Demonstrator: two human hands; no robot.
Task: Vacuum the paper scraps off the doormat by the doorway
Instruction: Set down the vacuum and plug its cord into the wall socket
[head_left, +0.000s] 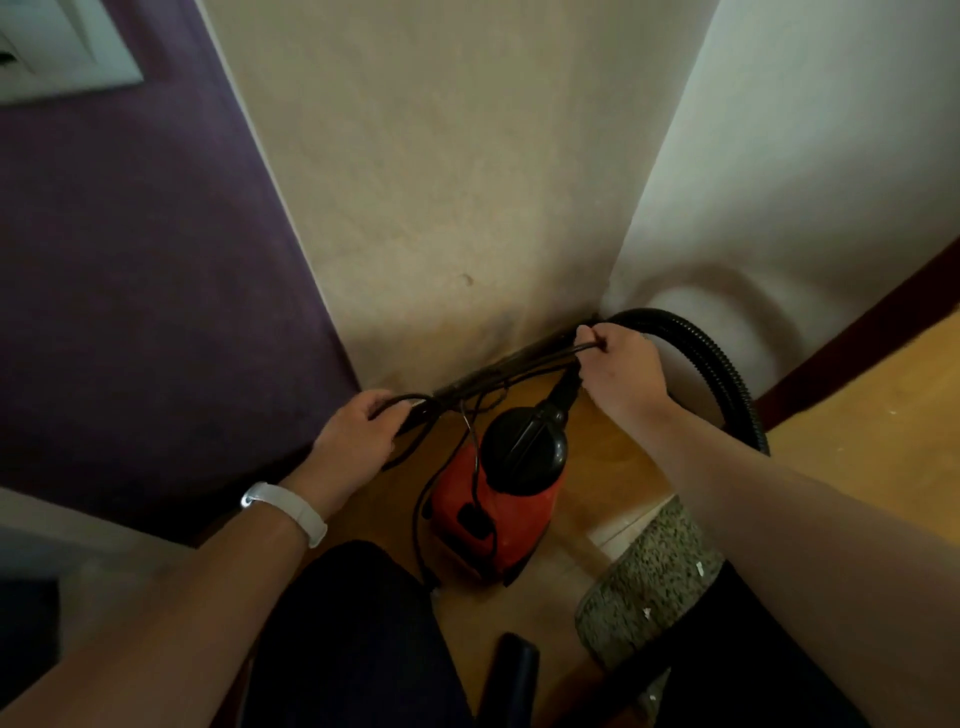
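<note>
A small red vacuum cleaner (493, 509) with a black round top stands on the wooden floor in a wall corner. Its black ribbed hose (722, 374) arcs up and over to the right. A bundle of black power cord (498, 371) stretches between my hands above the vacuum. My left hand (358, 431) grips one end of the cord loops, and my right hand (618, 369) grips the other end, higher and to the right. A speckled doormat (649, 577) with a few white paper scraps (698, 569) lies at the lower right, partly hidden by my right arm.
A beige wall (441, 182) and a white wall (805, 156) meet behind the vacuum. A purple surface (130, 286) stands to the left. A black tube end (511, 660) pokes up at the bottom between my dark-clothed legs. Wooden floor (857, 415) extends to the right.
</note>
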